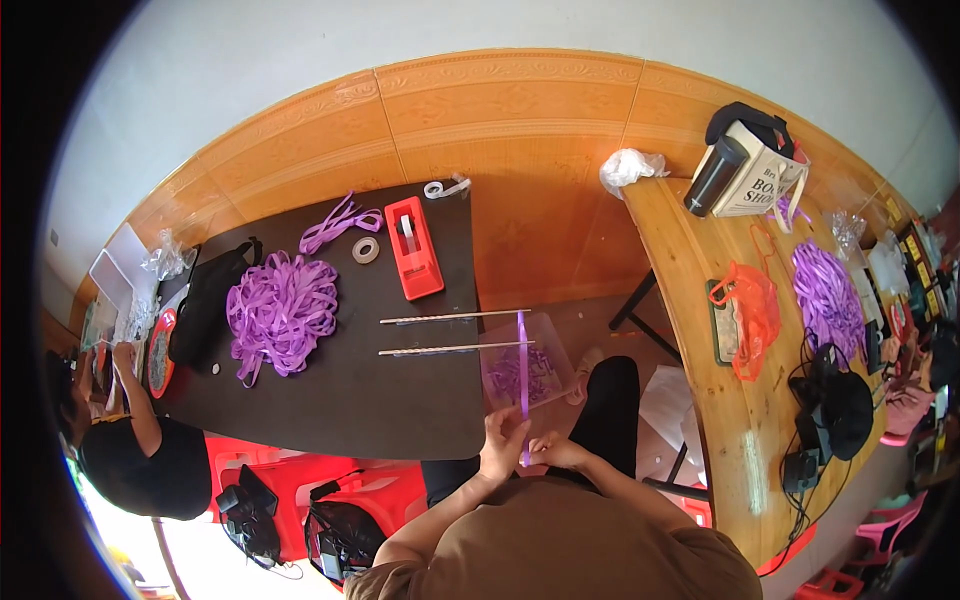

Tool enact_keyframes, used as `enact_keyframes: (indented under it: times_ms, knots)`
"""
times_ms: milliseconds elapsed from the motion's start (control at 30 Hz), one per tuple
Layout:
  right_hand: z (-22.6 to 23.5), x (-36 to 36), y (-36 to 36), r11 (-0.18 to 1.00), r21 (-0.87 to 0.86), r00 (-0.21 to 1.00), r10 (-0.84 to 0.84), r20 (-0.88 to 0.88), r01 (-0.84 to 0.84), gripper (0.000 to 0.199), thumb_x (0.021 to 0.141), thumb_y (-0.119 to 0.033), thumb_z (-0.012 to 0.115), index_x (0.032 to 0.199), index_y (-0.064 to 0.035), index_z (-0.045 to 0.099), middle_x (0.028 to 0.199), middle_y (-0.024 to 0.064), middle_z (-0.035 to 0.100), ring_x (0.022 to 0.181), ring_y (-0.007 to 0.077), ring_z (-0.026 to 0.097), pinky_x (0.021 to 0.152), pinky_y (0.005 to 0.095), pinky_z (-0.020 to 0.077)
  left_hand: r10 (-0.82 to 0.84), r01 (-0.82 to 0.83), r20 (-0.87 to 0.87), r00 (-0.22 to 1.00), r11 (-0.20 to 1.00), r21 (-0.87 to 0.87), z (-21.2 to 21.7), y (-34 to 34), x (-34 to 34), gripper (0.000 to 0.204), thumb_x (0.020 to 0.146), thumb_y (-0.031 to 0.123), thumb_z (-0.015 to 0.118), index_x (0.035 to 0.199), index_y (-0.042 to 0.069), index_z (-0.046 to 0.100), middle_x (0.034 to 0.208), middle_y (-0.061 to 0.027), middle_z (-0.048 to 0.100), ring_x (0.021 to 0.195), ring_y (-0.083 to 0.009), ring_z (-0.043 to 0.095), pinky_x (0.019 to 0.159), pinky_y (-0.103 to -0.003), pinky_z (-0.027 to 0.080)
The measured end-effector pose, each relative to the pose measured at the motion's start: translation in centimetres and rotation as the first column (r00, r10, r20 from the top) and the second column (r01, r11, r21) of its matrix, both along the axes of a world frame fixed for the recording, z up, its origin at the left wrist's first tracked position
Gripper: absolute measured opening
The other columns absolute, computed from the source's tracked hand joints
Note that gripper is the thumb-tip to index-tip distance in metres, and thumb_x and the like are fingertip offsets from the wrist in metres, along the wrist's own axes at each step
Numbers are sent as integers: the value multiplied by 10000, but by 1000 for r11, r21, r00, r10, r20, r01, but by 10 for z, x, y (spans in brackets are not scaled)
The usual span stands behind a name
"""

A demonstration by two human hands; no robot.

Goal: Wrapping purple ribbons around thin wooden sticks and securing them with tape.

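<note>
**Ribbon strip at the rod tips: tension and alignment**

Clock read from your hands, 12 pointing away from you.

Setup: two slender, pale, straight rods (450,350) lie roughly parallel on the dark-topped bench (400,415), tips jutting past its edge at 12. The narrow, glossy purple ribbon strip (524,385) runs from those tips straight down to you; whether it loops the farther rod or merely lies over it, cannot tell. Below the tips, also at 12, sits a translucent, square-cornered plastic bin (557,340) with purple ribbon pieces (513,374) inside.

Hands: your left hand (504,443) pinches the strip between thumb and fingers. Your right hand (556,452) is curled at the strip's lower end; whether it grips, cannot tell.

Technique (judgement): draw evenly toward 6, just enough to hold the strip flat. The rods look light and overhang the edge, so a hard tug could swing or drag them. Let the left hand carry the tension and the right do the fine work, wrists low. Check for twist before committing; slick ribbon probably slips from a loose pinch.

Supply: the tangled purple ribbon heap (285,315) at 10, the red plastic tape dispenser (414,255) at 11. Sleeves off the rods when reaching there.
</note>
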State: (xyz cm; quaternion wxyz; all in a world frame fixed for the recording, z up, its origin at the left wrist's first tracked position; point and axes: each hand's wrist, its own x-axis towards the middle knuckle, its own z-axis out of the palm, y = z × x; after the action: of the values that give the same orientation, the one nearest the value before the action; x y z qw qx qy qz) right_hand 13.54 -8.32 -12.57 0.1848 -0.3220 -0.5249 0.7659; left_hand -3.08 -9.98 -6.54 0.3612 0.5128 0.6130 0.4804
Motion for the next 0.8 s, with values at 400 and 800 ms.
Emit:
enact_keyframes:
  times_ms: [400,800]
  knots:
    - [35,7,-13,995,-47,994,92,61,-89,212,861,-151,683,890,58,707,1011,102,676,954,156,584,843,280,436,-30,194,711,703,969,-151,47,38,10,228,968,145,552,1114,-12,630,858,-54,662,747,-110,606,711,-224,484]
    - [76,7,57,298,725,558,-817,-143,621,258,803,-17,702,1055,-40,653,897,45,634,755,139,608,623,269,477,-34,221,811,584,968,-119,91,19,14,228,997,175,500,1048,-3,633,720,-5,564,629,-87,530,617,-205,433]
